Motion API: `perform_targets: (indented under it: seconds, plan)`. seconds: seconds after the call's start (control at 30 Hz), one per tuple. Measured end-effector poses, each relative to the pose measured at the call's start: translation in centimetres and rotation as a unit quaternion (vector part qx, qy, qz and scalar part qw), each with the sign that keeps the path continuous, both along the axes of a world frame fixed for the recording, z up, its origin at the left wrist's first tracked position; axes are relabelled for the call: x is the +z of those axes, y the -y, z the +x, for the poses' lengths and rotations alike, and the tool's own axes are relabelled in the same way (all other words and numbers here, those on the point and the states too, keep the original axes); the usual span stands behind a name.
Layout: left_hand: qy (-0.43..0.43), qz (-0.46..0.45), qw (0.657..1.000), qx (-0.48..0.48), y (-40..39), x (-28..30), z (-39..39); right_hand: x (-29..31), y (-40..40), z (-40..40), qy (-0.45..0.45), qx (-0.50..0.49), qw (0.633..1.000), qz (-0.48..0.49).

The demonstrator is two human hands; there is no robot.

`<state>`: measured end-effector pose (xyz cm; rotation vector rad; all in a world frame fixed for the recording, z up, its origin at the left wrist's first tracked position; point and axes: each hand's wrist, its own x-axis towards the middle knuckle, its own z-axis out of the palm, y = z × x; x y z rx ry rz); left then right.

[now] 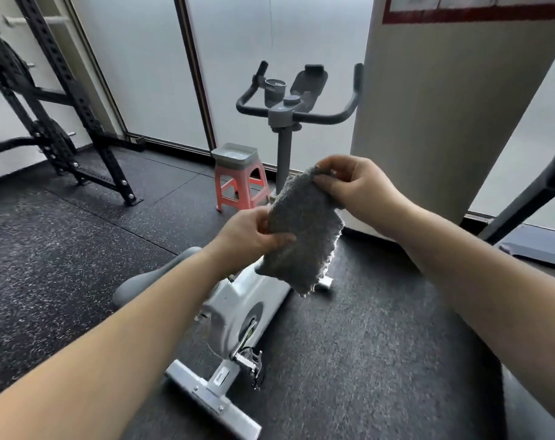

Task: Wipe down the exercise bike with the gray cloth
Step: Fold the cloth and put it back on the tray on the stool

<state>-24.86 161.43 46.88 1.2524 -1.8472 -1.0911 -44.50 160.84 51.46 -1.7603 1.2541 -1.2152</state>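
While both the left hand point(253, 231) and right hand point(358, 188) pinch the folded gray cloth point(304, 236) in the air above the exercise bike point(238, 309), the wiping itself looks not yet begun.

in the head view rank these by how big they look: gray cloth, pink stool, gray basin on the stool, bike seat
1. gray cloth, though it is nearest the camera
2. pink stool and bike seat, too alike to rank
3. gray basin

Soft daylight through frosted panels point(136, 68); dim floor point(349, 344), faint shadows; wide-angle edge bending; slight blur.
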Motion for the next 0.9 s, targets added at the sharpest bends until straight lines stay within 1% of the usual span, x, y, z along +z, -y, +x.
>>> perform_targets:
  seconds: [0.03,0.07,0.1,0.2,0.23,0.3,0.37,0.47,0.53,0.63,0.77,0.9]
  plan:
    - [0.016,0.007,1.000,0.003,-0.9,-0.2,1.1,0.3,-0.5,1.0,0.007,0.007,1.000,0.006]
    - [0.012,0.008,1.000,0.016,-1.8,-0.5,2.2,0.4,-0.9,2.0,0.011,0.012,1.000,0.012]
    - [-0.014,0.010,0.999,0.030,-2.8,-0.7,3.4,0.5,-1.3,3.1,0.014,0.013,1.000,0.019]
    - [-0.135,0.042,0.987,0.070,-5.5,-0.4,7.4,-0.2,-1.9,6.7,0.050,0.018,0.996,0.067]
    - [-0.154,0.044,0.983,0.086,-6.3,-0.1,8.9,-0.7,-2.2,8.1,0.064,0.026,0.993,0.092]
    - [-0.161,0.040,0.978,0.124,-8.0,0.2,12.4,-2.3,-2.9,11.5,0.082,0.051,0.981,0.166]
    - [-0.149,0.037,0.973,0.173,-10.0,0.4,16.2,-4.4,-4.4,15.7,0.063,0.083,0.964,0.243]
    - [-0.166,0.054,0.963,0.206,-13.5,0.1,22.3,-7.6,-7.8,22.6,0.031,0.109,0.945,0.308]
    - [-0.179,0.057,0.960,0.209,-15.9,-0.1,26.1,-8.8,-10.1,27.2,0.049,0.124,0.930,0.342]
    - [-0.205,0.054,0.954,0.213,-19.0,-0.2,31.3,-9.4,-12.9,33.7,0.086,0.130,0.921,0.356]
    - [-0.216,0.052,0.948,0.229,-21.6,0.0,38.1,-9.2,-14.9,40.6,0.118,0.196,0.909,0.348]
    - [-0.201,0.061,0.949,0.236,-22.6,-0.2,44.0,-8.8,-14.9,45.9,0.114,0.266,0.913,0.288]
